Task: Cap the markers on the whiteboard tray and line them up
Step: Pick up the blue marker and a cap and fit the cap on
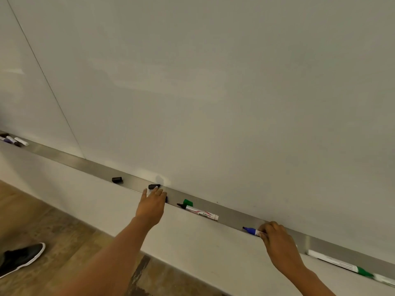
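Blue marker (pixel 252 231): uncapped, tip pointing left, lying on the tray (pixel 235 212) at right; barrel pinched by the right hand (pixel 277 238).
Black marker (pixel 197 211): uncapped, mid-tray, green cap (pixel 188 202) just behind it.
Black caps: one (pixel 154 186) at the left hand's fingertips, another (pixel 117 180) further left.
Left hand (pixel 152 205): fingers spread flat, reaching, holding nothing that shows.
Risk: a nudged cap may roll off the near edge; mixing colours would put the wrong cap on.
Far right: green marker (pixel 342 264), capped.

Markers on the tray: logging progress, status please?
Left hand open over black cap. Right hand grips uncapped blue marker. Black marker uncapped; green cap loose beside.
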